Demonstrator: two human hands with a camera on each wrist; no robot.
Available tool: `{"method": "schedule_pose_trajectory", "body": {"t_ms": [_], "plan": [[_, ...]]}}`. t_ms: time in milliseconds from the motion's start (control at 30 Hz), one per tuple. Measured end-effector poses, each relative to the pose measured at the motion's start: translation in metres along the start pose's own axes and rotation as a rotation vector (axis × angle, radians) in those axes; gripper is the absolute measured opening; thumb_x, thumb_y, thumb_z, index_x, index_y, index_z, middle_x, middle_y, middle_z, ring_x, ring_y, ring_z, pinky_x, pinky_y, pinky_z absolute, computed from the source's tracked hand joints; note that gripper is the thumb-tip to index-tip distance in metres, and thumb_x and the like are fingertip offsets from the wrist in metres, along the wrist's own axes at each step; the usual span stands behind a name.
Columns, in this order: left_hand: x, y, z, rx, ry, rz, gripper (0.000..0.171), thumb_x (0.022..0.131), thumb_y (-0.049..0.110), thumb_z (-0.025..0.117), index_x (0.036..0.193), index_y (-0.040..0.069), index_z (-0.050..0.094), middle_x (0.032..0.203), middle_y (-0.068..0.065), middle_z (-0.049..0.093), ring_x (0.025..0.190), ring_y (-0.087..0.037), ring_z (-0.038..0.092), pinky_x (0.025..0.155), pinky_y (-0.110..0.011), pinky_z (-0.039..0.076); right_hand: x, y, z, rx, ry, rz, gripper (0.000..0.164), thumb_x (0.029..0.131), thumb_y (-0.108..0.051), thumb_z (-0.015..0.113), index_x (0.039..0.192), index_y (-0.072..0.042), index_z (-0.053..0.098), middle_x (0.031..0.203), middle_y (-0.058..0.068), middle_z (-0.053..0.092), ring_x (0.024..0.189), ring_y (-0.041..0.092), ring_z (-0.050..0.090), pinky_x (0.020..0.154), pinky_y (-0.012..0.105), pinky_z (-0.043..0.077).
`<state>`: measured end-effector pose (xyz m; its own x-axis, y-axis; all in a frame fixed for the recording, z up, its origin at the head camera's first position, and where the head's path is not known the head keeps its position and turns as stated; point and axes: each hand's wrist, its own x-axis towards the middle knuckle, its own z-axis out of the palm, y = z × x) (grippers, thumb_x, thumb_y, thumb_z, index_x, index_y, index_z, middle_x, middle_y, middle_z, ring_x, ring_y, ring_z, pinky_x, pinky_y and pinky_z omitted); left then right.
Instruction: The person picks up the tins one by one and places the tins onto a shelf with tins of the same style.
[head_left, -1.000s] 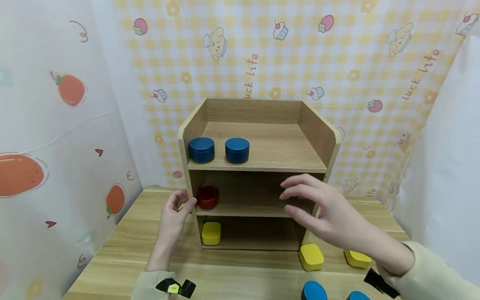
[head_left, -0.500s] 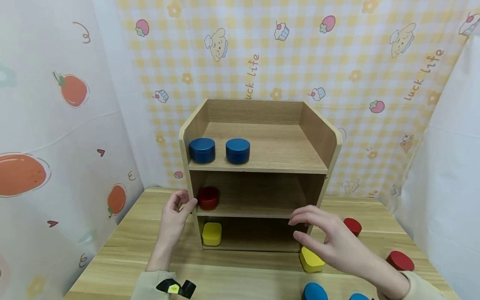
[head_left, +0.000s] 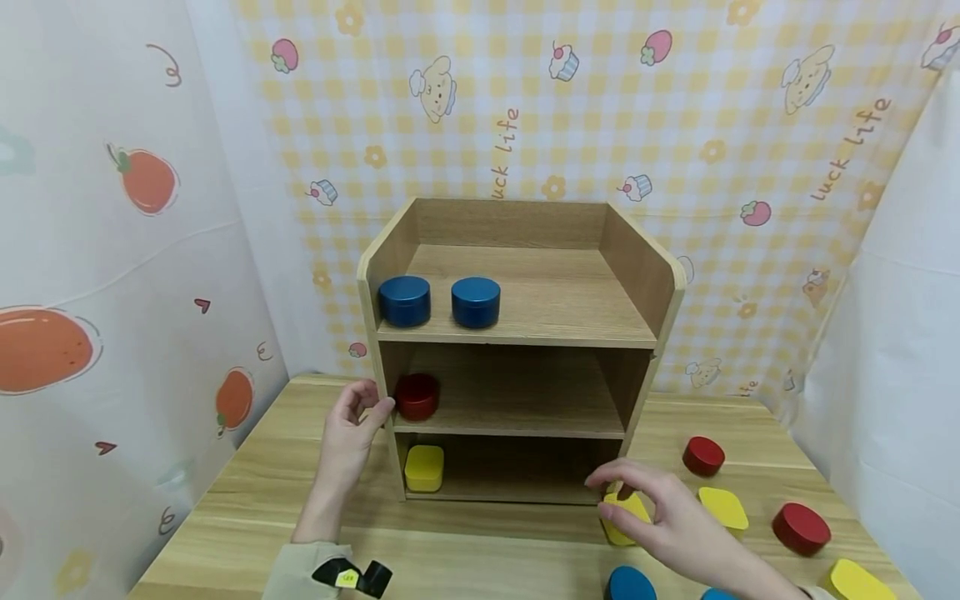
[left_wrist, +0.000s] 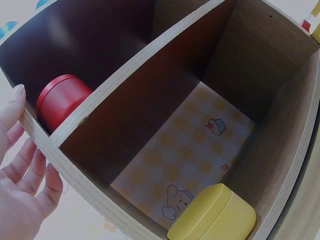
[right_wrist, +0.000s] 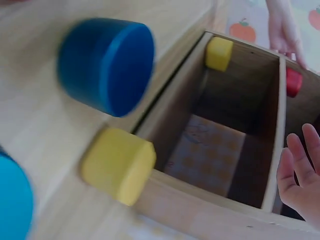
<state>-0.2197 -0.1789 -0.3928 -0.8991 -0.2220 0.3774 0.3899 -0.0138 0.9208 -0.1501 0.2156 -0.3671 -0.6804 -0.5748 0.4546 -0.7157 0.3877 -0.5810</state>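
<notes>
Hovering over the table (head_left: 480, 554), the right hand (head_left: 667, 521) holds nothing, thumb and fingers apart and loosely curved. Near yellow box (right_wrist: 120, 162) sits on the table at the hand's 9 o'clock, beside the shelf's front right corner (thumb partly covers it in the head view; right wrist view shows them apart). Around that hand, clock as seen in head view: front blue container (head_left: 630, 585) at 7, second blue container (head_left: 718, 594) at 5, mostly cut off; red disc (head_left: 703, 456) at 1, second yellow box (head_left: 723, 508) and second red disc (head_left: 801, 529) at 3, third yellow box (head_left: 858, 581) toward 4.

Left hand (head_left: 351, 429) holds the wooden shelf (head_left: 555, 287) by its left panel, thumb on the front edge, bent fingers along the outer side. From it: red container (head_left: 417, 396) on the middle tier at 2, shelved yellow box (head_left: 424, 468) on the bottom tier at 4, two blue containers (head_left: 405, 302) on the top tier toward 1, side by side with a gap. Patterned backdrop (head_left: 517, 100) behind, 12 o'clock.
</notes>
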Motion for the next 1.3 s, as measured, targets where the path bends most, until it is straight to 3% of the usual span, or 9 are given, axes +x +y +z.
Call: {"method": "schedule_pose_trajectory", "body": {"t_ms": [267, 467, 667, 833, 967, 1133, 1300], "plan": [[0.000, 0.001, 0.000, 0.004, -0.003, 0.004, 0.022, 0.092, 0.003, 0.067, 0.109, 0.001, 0.052, 0.095, -0.002, 0.052, 0.092, -0.012, 0.053, 0.073, -0.018, 0.048, -0.022, 0.026, 0.014, 0.121, -0.068, -0.024, 0.031, 0.093, 0.000, 0.063, 0.119, -0.017, 0.061, 0.108, -0.004, 0.066, 0.094, 0.015, 0.061, 0.073, 0.028, 0.052], [0.000, 0.001, 0.001, -0.002, -0.008, -0.003, 0.023, 0.092, 0.003, 0.067, 0.109, 0.002, 0.052, 0.095, -0.002, 0.052, 0.092, -0.012, 0.053, 0.073, -0.018, 0.048, -0.036, 0.042, 0.016, 0.203, -0.191, 0.038, 0.028, 0.095, 0.001, 0.060, 0.119, -0.013, 0.061, 0.110, -0.003, 0.065, 0.095, 0.012, 0.061, 0.073, 0.028, 0.053], [0.000, 0.002, 0.000, -0.003, -0.007, -0.004, 0.023, 0.092, 0.003, 0.067, 0.109, 0.001, 0.052, 0.095, -0.002, 0.052, 0.092, -0.012, 0.052, 0.074, -0.018, 0.048, -0.043, 0.052, 0.013, 0.195, -0.275, 0.060, 0.028, 0.094, -0.004, 0.064, 0.120, -0.012, 0.061, 0.113, -0.003, 0.065, 0.098, 0.011, 0.060, 0.074, 0.029, 0.053], [0.000, 0.002, 0.000, 0.000, -0.009, 0.003, 0.023, 0.092, 0.002, 0.067, 0.109, 0.001, 0.052, 0.095, -0.002, 0.052, 0.092, -0.012, 0.052, 0.074, -0.018, 0.048, -0.046, 0.057, 0.006, 0.213, -0.382, 0.182, 0.029, 0.094, -0.016, 0.066, 0.122, -0.009, 0.060, 0.119, -0.003, 0.063, 0.101, 0.011, 0.058, 0.080, 0.028, 0.052], [0.000, 0.001, 0.001, 0.003, -0.012, 0.004, 0.022, 0.092, 0.002, 0.067, 0.109, 0.001, 0.052, 0.095, -0.003, 0.051, 0.093, -0.012, 0.052, 0.074, -0.018, 0.048, -0.049, 0.061, 0.003, 0.243, -0.449, 0.221, 0.037, 0.094, -0.022, 0.068, 0.126, -0.006, 0.058, 0.123, 0.001, 0.061, 0.106, 0.014, 0.057, 0.083, 0.030, 0.052], [0.000, 0.001, 0.001, -0.004, -0.010, 0.003, 0.022, 0.092, 0.002, 0.066, 0.109, 0.001, 0.052, 0.095, -0.002, 0.051, 0.092, -0.012, 0.052, 0.074, -0.018, 0.048, -0.054, 0.066, 0.001, 0.279, -0.512, 0.277, 0.044, 0.092, -0.023, 0.070, 0.131, -0.009, 0.056, 0.129, 0.004, 0.059, 0.112, 0.015, 0.055, 0.086, 0.029, 0.050], [0.000, 0.001, 0.000, -0.009, -0.008, 0.007, 0.022, 0.092, 0.001, 0.067, 0.108, 0.001, 0.052, 0.095, -0.003, 0.051, 0.092, -0.012, 0.052, 0.074, -0.018, 0.048, -0.057, 0.067, 0.002, 0.350, -0.552, 0.420, 0.049, 0.090, -0.023, 0.073, 0.133, -0.012, 0.055, 0.128, 0.005, 0.057, 0.108, 0.012, 0.052, 0.086, 0.025, 0.047]]}}
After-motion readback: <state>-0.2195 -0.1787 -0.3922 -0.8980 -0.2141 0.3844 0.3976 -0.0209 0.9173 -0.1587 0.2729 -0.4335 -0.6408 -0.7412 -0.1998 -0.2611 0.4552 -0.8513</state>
